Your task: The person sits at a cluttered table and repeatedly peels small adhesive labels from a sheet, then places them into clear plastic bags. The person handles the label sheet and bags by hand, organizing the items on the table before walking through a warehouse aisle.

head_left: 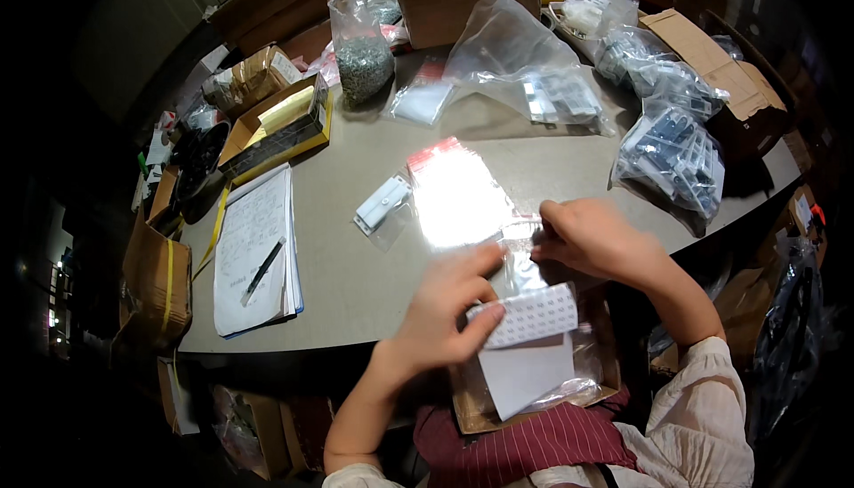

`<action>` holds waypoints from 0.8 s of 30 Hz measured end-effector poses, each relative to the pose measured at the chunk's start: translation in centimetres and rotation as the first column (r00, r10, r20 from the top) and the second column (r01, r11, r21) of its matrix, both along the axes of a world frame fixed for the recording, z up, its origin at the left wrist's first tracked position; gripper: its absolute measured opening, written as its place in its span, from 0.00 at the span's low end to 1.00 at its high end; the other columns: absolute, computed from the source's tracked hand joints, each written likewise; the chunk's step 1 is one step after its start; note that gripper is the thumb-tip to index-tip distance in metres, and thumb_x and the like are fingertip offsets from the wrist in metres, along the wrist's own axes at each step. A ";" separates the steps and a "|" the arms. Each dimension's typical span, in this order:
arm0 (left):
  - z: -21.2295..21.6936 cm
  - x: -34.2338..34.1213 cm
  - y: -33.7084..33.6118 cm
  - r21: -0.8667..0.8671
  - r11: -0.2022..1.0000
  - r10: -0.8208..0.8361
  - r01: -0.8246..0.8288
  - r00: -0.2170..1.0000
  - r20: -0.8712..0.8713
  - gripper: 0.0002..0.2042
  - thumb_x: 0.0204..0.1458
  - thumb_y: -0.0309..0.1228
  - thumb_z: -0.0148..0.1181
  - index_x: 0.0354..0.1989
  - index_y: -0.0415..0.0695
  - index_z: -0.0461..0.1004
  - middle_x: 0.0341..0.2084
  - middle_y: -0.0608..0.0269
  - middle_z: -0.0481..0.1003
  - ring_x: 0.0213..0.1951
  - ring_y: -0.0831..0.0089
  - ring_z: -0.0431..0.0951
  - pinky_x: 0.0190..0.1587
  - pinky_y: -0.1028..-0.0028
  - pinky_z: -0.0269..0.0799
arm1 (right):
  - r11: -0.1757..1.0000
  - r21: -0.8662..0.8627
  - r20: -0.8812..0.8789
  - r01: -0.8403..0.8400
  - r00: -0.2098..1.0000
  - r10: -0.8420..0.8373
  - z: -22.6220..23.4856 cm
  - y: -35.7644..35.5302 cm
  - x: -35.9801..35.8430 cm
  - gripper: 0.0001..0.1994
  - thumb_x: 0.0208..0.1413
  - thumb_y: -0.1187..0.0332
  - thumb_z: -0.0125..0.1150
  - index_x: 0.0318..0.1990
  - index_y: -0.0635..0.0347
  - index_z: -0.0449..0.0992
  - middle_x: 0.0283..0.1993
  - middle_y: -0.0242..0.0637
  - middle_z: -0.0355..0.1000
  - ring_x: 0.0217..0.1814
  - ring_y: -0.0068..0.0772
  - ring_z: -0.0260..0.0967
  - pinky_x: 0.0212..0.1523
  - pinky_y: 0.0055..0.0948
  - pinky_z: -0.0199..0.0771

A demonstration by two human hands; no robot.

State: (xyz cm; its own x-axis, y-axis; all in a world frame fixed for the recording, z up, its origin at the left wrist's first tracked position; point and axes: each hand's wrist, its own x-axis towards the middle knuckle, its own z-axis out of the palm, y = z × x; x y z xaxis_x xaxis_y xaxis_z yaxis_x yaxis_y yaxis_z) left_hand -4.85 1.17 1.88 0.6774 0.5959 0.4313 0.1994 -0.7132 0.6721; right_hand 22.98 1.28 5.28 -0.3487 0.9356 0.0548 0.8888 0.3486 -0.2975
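In front of my body, my left hand (452, 299) curls its thumb and fingers at the left edge of a white strip with a repeated small print (544, 314). It is slightly blurred. My right hand (592, 237) pinches the upper part of a small clear plastic bag (523, 266), just above the strip. Whether the strip lies inside the bag, I cannot tell. Beyond the hands lies a stack of clear zip bags with red tops (454, 190), shining under the light. Left of it is a bagged white plastic part (382, 203).
A cardboard box (463, 417) at my lap holds white paper and clear bags. A notebook (253, 266) with a black pen (263, 271) lies left. Farther back are a bag of small metal pieces (363, 65), a large clear bag (507, 43) and bagged dark parts (672, 163).
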 end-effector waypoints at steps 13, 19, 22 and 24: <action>0.9 -1.1 -1.6 0.003 0.976 -0.215 0.219 0.961 -0.173 0.07 0.55 0.30 0.65 0.31 0.40 0.76 0.66 0.49 0.76 0.72 0.56 0.71 0.74 0.50 0.52 | 0.930 -0.224 -0.501 -0.291 0.853 0.146 1.4 0.6 1.5 0.12 0.61 0.65 0.67 0.44 0.63 0.76 0.38 0.48 0.79 0.39 0.50 0.77 0.40 0.43 0.75; 1.0 -0.9 -1.9 -0.054 0.964 -0.267 0.262 0.957 -0.113 0.06 0.55 0.30 0.65 0.34 0.40 0.77 0.64 0.50 0.77 0.69 0.57 0.73 0.74 0.51 0.55 | 0.976 0.132 -0.192 -0.174 0.961 0.197 -1.1 0.5 -2.1 0.08 0.58 0.75 0.64 0.43 0.63 0.73 0.42 0.48 0.76 0.45 0.59 0.76 0.42 0.48 0.76; 0.7 -1.1 -1.8 -0.114 0.962 -0.256 0.248 0.965 -0.064 0.06 0.55 0.29 0.66 0.35 0.40 0.78 0.61 0.51 0.79 0.66 0.55 0.76 0.73 0.52 0.57 | 0.980 0.151 -0.115 -0.132 0.982 0.150 -1.5 0.0 -1.7 0.11 0.61 0.70 0.66 0.46 0.62 0.72 0.40 0.49 0.78 0.43 0.58 0.77 0.41 0.47 0.76; 0.9 -1.5 -1.7 -0.156 0.966 -0.209 0.206 0.978 0.000 0.06 0.55 0.27 0.67 0.36 0.40 0.78 0.57 0.52 0.81 0.62 0.56 0.78 0.69 0.55 0.63 | 0.996 -0.005 -0.126 -0.087 0.988 0.086 -1.3 0.0 0.2 0.15 0.62 0.65 0.68 0.49 0.62 0.71 0.37 0.49 0.78 0.42 0.58 0.78 0.40 0.47 0.76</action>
State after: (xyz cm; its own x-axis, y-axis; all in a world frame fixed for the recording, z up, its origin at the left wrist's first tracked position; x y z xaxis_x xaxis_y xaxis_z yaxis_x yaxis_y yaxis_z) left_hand -6.37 -0.50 2.74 0.7993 0.5000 0.3334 0.0698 -0.6282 0.7749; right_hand 23.17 1.30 4.02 -0.4196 0.9029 0.0937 0.8108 0.4192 -0.4086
